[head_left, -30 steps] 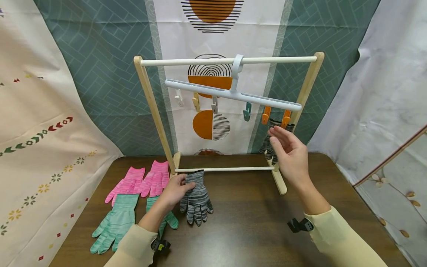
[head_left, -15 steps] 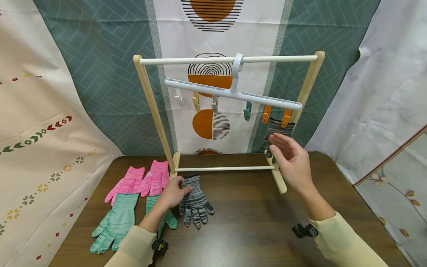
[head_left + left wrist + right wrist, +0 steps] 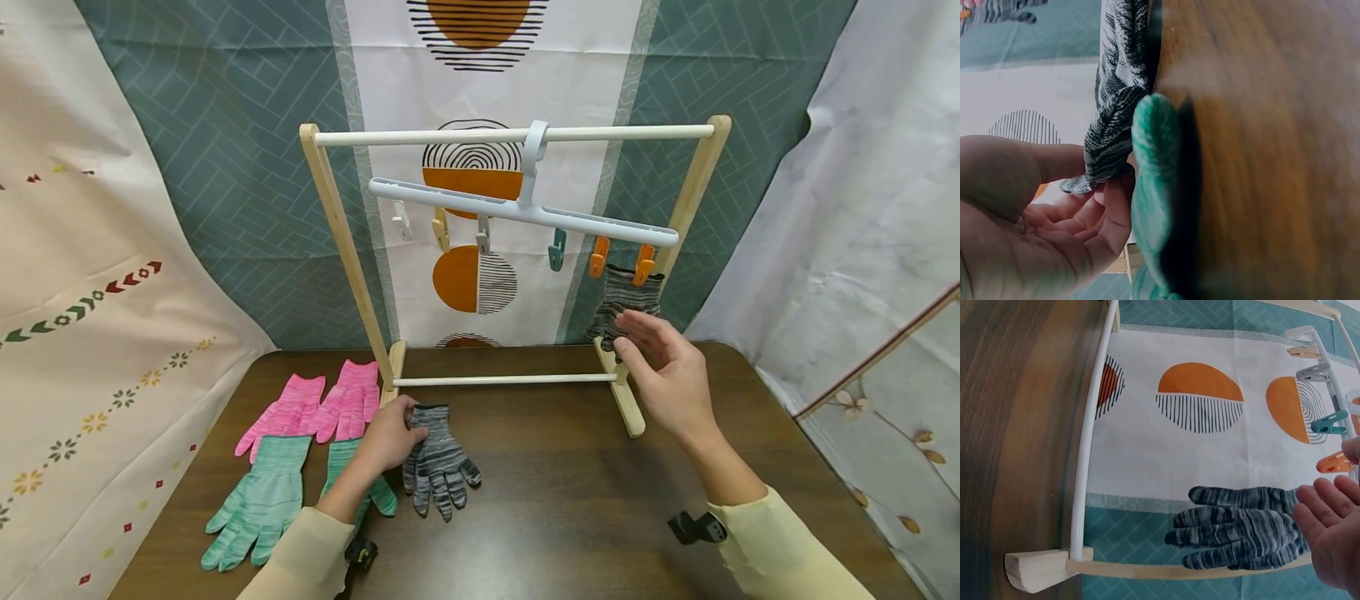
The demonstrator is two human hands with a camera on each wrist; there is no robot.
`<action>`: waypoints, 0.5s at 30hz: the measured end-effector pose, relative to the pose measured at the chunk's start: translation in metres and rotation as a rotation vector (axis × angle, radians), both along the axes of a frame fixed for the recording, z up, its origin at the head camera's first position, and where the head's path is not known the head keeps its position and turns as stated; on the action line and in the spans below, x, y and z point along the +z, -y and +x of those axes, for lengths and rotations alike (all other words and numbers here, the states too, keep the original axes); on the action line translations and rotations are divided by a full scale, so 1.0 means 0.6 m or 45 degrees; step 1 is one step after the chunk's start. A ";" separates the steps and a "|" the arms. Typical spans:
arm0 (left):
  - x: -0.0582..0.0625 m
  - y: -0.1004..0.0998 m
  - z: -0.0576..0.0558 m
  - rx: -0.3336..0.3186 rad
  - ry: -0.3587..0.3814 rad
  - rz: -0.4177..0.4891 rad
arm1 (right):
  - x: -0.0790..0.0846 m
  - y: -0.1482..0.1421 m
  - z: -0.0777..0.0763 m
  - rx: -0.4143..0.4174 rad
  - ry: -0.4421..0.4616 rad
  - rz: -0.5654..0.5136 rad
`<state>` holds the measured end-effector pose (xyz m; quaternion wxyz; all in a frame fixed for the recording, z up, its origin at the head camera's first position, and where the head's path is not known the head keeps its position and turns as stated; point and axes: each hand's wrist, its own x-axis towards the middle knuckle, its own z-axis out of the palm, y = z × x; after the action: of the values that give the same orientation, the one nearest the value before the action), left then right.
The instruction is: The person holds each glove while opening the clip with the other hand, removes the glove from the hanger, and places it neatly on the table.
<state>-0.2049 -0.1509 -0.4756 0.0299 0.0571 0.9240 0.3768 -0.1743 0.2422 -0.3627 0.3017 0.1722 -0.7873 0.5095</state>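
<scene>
My left hand (image 3: 392, 433) pinches a grey-and-black striped knit glove (image 3: 439, 462) by its cuff side, low over the table; in the left wrist view thumb and fingers (image 3: 1107, 215) close on the striped fabric (image 3: 1113, 134). A matching glove (image 3: 624, 296) hangs from an orange clip (image 3: 644, 264) at the hanger's right end. My right hand (image 3: 671, 379) is held in front of that hanging glove, fingers relaxed and gripping nothing. In the right wrist view, the hanging glove (image 3: 1241, 525) points its fingers away from the right hand (image 3: 1335, 531); whether they touch I cannot tell.
A pale hanger (image 3: 450, 198) with several clips, including a teal one (image 3: 556, 250), hangs on a wooden rack (image 3: 341, 250). Pink gloves (image 3: 288, 408) and green gloves (image 3: 272, 492) lie left on the brown table (image 3: 540, 517). Patterned cloth stands behind.
The left hand has drawn the striped glove slightly down toward the person and laid it lower. My right hand has moved a little down and right, away from the hanging glove.
</scene>
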 end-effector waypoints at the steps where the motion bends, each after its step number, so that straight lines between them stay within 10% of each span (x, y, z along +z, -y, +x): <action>1: -0.001 -0.001 -0.001 -0.004 -0.001 -0.005 | -0.001 -0.002 0.001 -0.006 -0.002 0.005; 15: -0.001 -0.009 0.004 0.000 -0.068 -0.108 | 0.005 -0.022 0.008 -0.062 -0.025 0.017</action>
<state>-0.2022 -0.1457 -0.4763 0.0076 0.0657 0.9396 0.3358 -0.1696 0.2555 -0.3598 0.3204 0.1600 -0.7916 0.4951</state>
